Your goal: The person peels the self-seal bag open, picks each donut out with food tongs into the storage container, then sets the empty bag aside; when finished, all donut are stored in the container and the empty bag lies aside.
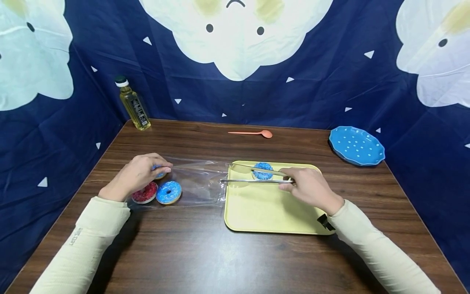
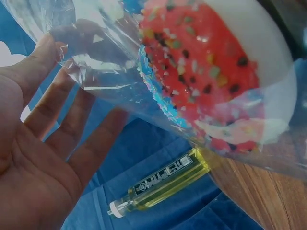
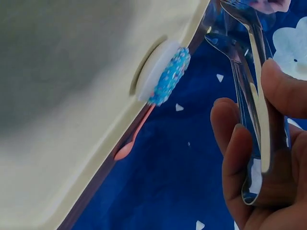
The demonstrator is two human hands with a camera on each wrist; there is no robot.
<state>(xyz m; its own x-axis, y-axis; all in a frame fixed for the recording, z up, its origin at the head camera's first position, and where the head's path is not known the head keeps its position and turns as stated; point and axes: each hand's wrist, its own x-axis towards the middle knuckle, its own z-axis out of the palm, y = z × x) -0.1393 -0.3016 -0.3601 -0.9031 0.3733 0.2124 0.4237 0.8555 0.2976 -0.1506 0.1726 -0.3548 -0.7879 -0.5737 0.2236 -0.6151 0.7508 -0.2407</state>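
Observation:
My left hand [image 1: 137, 175] pinches a clear plastic bag [image 1: 200, 183] between thumb and finger, its other fingers spread in the left wrist view. Inside the bag sit a red sprinkled donut [image 2: 201, 72], a blue donut [image 1: 169, 192] and another blue donut partly hidden under my left hand. My right hand [image 1: 310, 185] grips metal tongs [image 3: 254, 91], whose two arms stand apart with nothing between the tips. The tong tips reach the bag's right end, above the edge of a yellow tray [image 1: 269, 212]. One blue sprinkled donut [image 1: 262, 170] lies on that tray, behind the tongs.
An oil bottle [image 1: 135, 107] stands at the table's back left corner. An orange spoon [image 1: 253, 133] lies along the back edge. At the back right is a blue dotted plate [image 1: 356, 145]. Blue patterned cloth [image 1: 205, 94] hangs around the wooden table [image 1: 176, 249].

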